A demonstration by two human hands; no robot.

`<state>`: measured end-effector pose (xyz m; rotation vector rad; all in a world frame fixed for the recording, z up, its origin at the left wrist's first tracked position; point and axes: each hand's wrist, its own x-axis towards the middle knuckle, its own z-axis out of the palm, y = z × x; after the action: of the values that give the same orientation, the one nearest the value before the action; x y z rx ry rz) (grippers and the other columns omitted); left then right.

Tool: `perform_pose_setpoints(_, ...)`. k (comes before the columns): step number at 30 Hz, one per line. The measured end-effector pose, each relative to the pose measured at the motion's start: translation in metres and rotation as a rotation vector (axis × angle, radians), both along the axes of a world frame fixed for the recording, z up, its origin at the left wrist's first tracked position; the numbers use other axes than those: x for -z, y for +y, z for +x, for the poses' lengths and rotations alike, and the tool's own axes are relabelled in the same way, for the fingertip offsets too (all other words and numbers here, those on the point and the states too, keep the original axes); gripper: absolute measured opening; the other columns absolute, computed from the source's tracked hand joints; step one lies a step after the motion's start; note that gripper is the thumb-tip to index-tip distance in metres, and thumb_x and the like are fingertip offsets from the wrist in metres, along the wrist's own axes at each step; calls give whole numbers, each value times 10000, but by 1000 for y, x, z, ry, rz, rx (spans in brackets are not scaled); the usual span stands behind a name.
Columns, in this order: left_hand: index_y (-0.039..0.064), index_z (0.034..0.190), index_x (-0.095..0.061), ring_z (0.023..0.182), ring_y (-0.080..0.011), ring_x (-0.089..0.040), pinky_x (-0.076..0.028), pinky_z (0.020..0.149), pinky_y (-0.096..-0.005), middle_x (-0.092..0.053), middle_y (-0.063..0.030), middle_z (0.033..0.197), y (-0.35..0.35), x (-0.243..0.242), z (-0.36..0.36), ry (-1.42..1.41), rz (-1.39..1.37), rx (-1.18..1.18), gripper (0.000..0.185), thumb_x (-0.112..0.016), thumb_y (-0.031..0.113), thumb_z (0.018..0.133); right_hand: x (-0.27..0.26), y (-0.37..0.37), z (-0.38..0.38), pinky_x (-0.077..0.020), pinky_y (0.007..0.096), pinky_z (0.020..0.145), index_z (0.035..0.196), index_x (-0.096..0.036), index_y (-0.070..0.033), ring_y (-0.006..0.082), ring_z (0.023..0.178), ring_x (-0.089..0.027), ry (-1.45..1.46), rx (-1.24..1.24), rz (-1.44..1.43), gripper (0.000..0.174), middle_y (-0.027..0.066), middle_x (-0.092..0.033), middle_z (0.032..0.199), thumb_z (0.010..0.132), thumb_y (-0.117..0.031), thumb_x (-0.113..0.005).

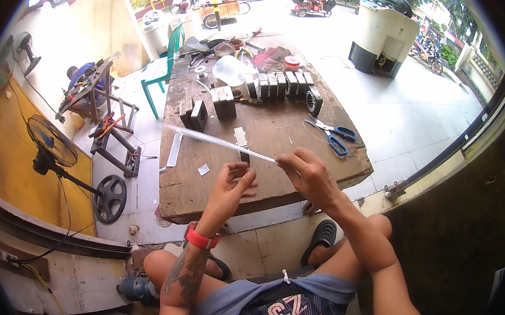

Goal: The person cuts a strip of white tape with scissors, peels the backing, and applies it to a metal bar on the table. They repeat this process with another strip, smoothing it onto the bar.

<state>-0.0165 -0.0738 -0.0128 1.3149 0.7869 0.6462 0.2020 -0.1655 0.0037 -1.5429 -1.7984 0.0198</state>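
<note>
A long, thin white strip [222, 143] reaches out to the left from my right hand [306, 174], whose fingers pinch its near end above the wooden table. My left hand [233, 184] is raised below the strip with its fingers apart and holds nothing. Just beyond that hand, partly behind the strip, stands a small dark block with a pale top [241, 135]. A flat translucent strip [174, 150] and a small clear square piece [203, 169] lie to the left on the wood. Blue-handled scissors [335, 134] lie beyond my right hand.
Several dark blocks with metallic edges [281, 84] stand in a row across the wooden table [272, 187]. Behind them are a translucent container [232, 70], a red-lidded jar [291, 63] and hand tools. A green chair [164, 70] touches the left side; a person [82, 77] sits farther left.
</note>
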Motion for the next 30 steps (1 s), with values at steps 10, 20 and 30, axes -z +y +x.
perform_pose_setpoints(10, 80, 1176, -710, 1098, -317, -653, -527, 928, -420, -703, -111, 1201, -13, 9, -85, 845, 1044, -27, 368, -804, 297, 894, 52, -19, 47, -494, 419, 1068, 1244, -733, -130, 277, 1144, -654, -452, 1, -123, 338, 65, -714, 1179, 920, -69, -663)
perform_pose_setpoints(20, 91, 1322, -700, 1190, -312, -594, -467, 1012, -444, -661, -96, 1299, -19, 41, -73, 731, 1242, -47, 418, -754, 261, 943, 37, -11, 20, -517, 434, 930, 1063, -746, -96, 293, 1009, -658, -241, 39, 74, 179, 88, -688, 1037, 911, -178, -793)
perform_pose_setpoints(30, 79, 1169, -735, 1032, -266, -621, -514, 894, -409, -665, -73, 1115, -24, 52, -71, 608, 1282, 10, 319, -727, 29, 855, 76, 22, -60, -550, 407, 853, 1071, -725, -98, 257, 949, -639, -204, -319, 0, 215, 55, -669, 979, 884, -187, -784)
